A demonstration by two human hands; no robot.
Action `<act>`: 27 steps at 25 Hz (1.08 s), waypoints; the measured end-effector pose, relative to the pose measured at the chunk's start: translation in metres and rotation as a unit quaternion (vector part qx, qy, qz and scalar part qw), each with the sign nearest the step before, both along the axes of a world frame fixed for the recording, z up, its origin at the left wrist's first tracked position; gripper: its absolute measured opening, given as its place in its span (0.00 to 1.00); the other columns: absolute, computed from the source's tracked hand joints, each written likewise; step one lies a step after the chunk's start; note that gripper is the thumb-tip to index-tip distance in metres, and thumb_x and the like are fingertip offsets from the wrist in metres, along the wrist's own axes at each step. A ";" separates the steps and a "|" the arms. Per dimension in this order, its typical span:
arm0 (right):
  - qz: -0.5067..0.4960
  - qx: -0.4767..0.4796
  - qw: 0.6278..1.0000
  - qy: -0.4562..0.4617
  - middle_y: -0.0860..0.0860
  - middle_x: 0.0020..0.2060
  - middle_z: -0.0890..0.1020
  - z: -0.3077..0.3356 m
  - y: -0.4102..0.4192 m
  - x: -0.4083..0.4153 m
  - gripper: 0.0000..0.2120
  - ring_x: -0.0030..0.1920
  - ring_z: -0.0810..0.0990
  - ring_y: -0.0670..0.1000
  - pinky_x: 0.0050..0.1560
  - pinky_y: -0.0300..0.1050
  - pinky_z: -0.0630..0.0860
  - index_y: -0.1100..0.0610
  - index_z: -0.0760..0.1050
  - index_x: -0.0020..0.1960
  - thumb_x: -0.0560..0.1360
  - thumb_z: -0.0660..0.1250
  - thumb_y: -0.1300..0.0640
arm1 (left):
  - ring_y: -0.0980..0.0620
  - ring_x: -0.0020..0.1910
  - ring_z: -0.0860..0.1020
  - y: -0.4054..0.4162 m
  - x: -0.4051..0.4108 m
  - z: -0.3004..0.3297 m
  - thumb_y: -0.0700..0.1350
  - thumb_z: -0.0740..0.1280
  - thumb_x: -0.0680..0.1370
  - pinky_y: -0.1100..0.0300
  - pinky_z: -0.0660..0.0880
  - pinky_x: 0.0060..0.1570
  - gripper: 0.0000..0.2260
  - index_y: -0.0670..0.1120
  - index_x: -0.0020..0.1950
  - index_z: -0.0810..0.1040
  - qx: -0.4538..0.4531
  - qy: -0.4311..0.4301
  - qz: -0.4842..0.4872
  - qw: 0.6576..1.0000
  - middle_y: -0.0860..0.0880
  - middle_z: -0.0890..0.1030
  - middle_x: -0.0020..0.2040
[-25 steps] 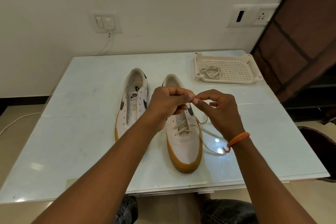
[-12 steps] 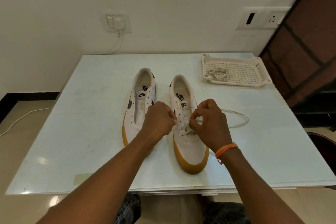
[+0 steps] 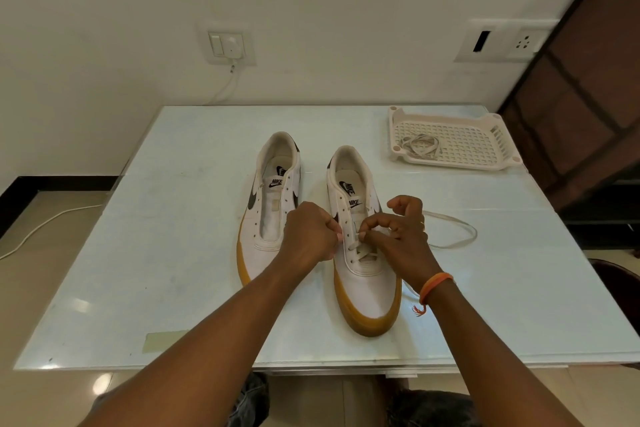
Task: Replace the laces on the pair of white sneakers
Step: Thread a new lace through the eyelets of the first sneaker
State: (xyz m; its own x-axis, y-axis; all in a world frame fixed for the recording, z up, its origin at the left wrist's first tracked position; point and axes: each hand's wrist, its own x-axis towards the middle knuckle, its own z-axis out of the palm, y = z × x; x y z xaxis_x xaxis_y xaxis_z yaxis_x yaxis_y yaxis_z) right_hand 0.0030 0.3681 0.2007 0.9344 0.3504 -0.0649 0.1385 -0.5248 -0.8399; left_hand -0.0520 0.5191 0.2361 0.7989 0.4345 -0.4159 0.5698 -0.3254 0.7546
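Both my hands curl over the right sneaker (image 3: 363, 253) of two on the worktop (image 3: 173, 253), left grip (image 3: 308, 236) pinching its eyelet edge, right grip (image 3: 398, 239) pinching its one lace (image 3: 450, 236).

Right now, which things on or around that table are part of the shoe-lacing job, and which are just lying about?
Part of the job:
right sneaker, half laced
left sneaker, no lace
lace being threaded
left hand, right hand
tray holding a coiled lace

Just lying about:
wall charger and cable
wall socket
tape strip on table
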 end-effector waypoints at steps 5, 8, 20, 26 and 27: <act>0.009 0.011 0.999 0.049 0.44 0.54 0.64 -0.001 0.003 0.001 0.05 0.60 0.65 0.47 0.65 0.54 0.69 0.46 0.82 0.37 0.69 0.75 0.55 | 0.44 0.42 0.83 0.003 -0.003 0.004 0.33 0.72 0.74 0.53 0.82 0.45 0.04 0.36 0.48 0.83 -0.085 0.008 0.044 0.995 0.40 0.83 0.43; 0.032 -0.028 0.999 0.030 0.41 0.54 0.66 -0.002 0.005 0.000 0.06 0.60 0.65 0.47 0.62 0.45 0.64 0.43 0.81 0.39 0.70 0.74 0.54 | 0.50 0.37 0.80 0.006 -0.005 0.006 0.32 0.71 0.75 0.63 0.81 0.36 0.06 0.35 0.51 0.82 -0.153 0.025 0.067 0.986 0.42 0.80 0.40; 0.058 -0.176 0.982 -0.045 0.45 0.58 0.64 0.013 0.006 0.002 0.05 0.65 0.60 0.50 0.60 0.44 0.59 0.40 0.79 0.42 0.70 0.75 0.46 | 0.46 0.38 0.84 -0.001 0.001 0.004 0.39 0.75 0.72 0.48 0.82 0.45 0.06 0.36 0.43 0.84 0.082 -0.025 -0.051 0.995 0.41 0.84 0.38; 0.082 -0.204 0.972 -0.083 0.44 0.61 0.66 0.022 -0.003 0.005 0.05 0.68 0.56 0.51 0.65 0.53 0.52 0.41 0.79 0.41 0.70 0.72 0.41 | 0.47 0.40 0.84 0.044 -0.002 0.040 0.36 0.73 0.74 0.50 0.82 0.47 0.01 0.38 0.44 0.84 0.088 0.035 -0.024 0.995 0.45 0.83 0.37; 0.089 -0.210 0.970 -0.086 0.44 0.62 0.66 0.022 -0.003 0.004 0.05 0.68 0.56 0.51 0.66 0.53 0.52 0.41 0.79 0.42 0.71 0.72 0.42 | 0.47 0.39 0.84 0.054 -0.005 0.044 0.34 0.72 0.73 0.50 0.82 0.46 0.02 0.39 0.42 0.84 0.096 0.029 -0.003 0.995 0.46 0.83 0.36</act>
State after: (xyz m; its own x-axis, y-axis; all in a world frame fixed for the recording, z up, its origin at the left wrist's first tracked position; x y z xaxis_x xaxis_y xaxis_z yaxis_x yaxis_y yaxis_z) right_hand 0.0072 0.3655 0.2226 0.8714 0.4830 -0.0855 0.3767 -0.7706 -0.5141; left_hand -0.0568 0.5733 0.2797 0.7788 0.5058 -0.3711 0.6082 -0.4642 0.6439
